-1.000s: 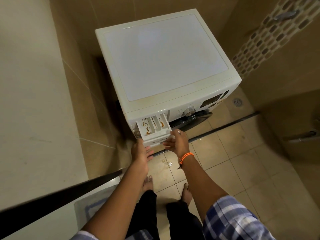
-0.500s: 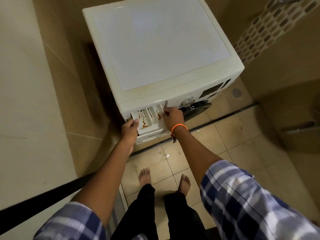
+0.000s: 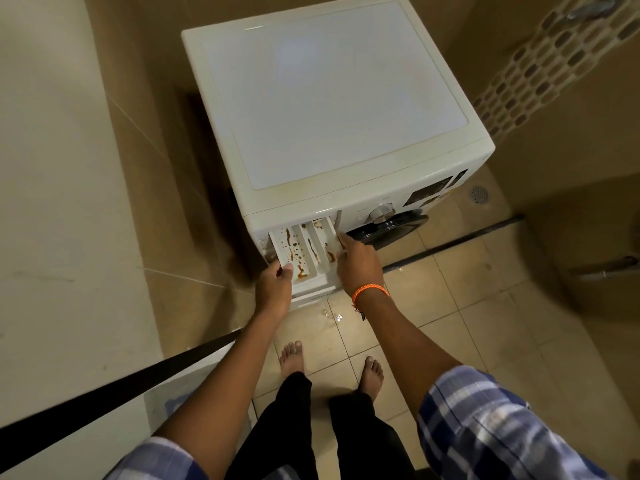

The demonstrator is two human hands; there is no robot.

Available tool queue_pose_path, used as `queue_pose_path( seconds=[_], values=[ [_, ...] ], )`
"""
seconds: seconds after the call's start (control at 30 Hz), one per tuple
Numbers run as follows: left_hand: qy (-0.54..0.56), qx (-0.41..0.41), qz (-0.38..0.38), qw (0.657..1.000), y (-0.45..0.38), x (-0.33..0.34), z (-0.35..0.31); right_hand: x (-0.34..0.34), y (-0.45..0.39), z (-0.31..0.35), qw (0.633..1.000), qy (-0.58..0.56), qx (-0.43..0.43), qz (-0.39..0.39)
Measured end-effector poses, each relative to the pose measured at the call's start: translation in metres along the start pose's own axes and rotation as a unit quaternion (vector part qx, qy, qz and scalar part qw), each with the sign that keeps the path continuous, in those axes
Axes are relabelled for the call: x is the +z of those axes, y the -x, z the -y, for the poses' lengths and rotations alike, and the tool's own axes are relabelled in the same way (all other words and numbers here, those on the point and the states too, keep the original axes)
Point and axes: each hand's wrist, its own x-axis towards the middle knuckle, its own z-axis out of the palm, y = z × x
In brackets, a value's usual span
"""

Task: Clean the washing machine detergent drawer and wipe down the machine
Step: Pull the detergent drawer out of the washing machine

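A white front-loading washing machine (image 3: 332, 98) stands in a tiled corner. Its detergent drawer (image 3: 304, 251) is pulled out at the front left, and brown rusty stains streak its compartments. My left hand (image 3: 275, 284) grips the drawer's left front corner, thumb on the rim. My right hand (image 3: 356, 265), with an orange band on the wrist, holds the drawer's right side, fingers curled over its edge and reaching inside. The drawer's front panel is mostly hidden behind both hands.
A control dial (image 3: 381, 212) and the dark door (image 3: 391, 228) sit right of the drawer. My bare feet (image 3: 292, 356) stand on beige floor tiles. A floor drain (image 3: 479, 194) lies at the right, a dark rail (image 3: 121, 379) crosses lower left. Walls close in on both sides.
Both hands shifted from the drawer's front panel up to its two sides. The drawer now shows more of its stained compartments, and the view has moved closer to the machine.
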Motion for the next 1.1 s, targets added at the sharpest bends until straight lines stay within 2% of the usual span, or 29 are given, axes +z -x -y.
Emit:
queue_pose_path(
  seconds=[0.17, 0.4, 0.83, 1.1],
  values=[
    [0.06, 0.007, -0.028, 0.998, -0.022, 0.003, -0.009, -0.002, -0.014, 0.01, 0.985, 0.119, -0.121, 0.008],
    [0.12, -0.01, -0.041, 0.992, -0.028, 0.011, -0.006, 0.003, -0.037, 0.019, 0.978, 0.16, -0.133, 0.016],
    [0.091, 0.005, -0.019, 0.996, 0.008, 0.017, 0.018, 0.012, 0.003, -0.006, 0.987, 0.11, -0.108, 0.036],
    [0.119, -0.011, -0.006, 0.993, 0.056, 0.024, 0.046, 0.014, 0.057, -0.044, 0.994, 0.007, -0.103, 0.036]
  ],
)
